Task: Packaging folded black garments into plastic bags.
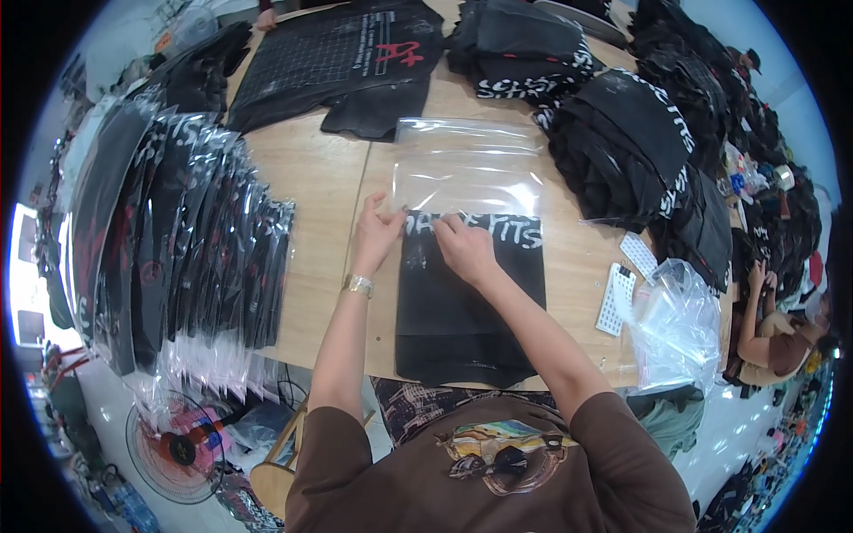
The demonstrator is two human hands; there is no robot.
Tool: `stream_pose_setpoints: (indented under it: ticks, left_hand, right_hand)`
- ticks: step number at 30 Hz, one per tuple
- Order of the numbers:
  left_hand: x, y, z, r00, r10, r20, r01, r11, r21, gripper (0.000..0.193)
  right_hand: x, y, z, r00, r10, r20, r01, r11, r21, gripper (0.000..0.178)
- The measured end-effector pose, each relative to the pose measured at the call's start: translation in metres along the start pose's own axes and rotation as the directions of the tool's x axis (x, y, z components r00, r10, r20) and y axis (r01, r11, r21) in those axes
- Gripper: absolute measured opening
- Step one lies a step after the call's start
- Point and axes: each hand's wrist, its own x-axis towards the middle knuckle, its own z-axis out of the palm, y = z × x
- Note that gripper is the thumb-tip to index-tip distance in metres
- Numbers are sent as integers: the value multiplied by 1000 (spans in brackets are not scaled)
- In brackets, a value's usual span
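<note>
Bagging a folded black T-shirt [466,306] appears to be the step in hand. The shirt is laid flat on the plywood table [320,182], directly in front of the wearer, with its white lettering across the far end. Beyond that end a clear plastic bag [466,185] is stretched out flat, its film creased and shining; how far the shirt is covered by it cannot be told.

The bag's left edge, just where the lettering begins, is met by the left hand [380,233], whose thumb and forefinger are brought close together at the corner; whether film is truly pinched there cannot be made out. The right hand [466,251] is set over the middle of the lettering, palm down, with fingers curled narrowly toward the shirt's far edge. Contact seems to be made, but whether cloth or film is gripped is hidden by the knuckles.

By judgement, the next move calls for the film to be kept taut and the two edges lined up, so that no fold is trapped. To the left, a row of bagged garments [200,240] is stacked; to the right, loose plastic bags [677,311] are heaped.
</note>
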Motion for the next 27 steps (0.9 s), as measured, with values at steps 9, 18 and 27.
stream_pose_setpoints:
  ticks: [9, 18, 27]
  left_hand:
    - [-18, 0, -3, 995, -17, -100, 55, 919, 390, 33]
    - [-67, 4, -15, 979, -198, -54, 205, 953, 225, 18]
    - [-123, -3, -28, 960, -275, 47, 268, 956, 123, 15]
  right_hand:
    - [-51, 91, -45, 638, 760, -127, -740, 650, 174, 46]
    - [-69, 117, -59, 538, 778, 325, -826, 407, 391, 28]
    - [-125, 115, -67, 623, 695, 357, -774, 486, 405, 18]
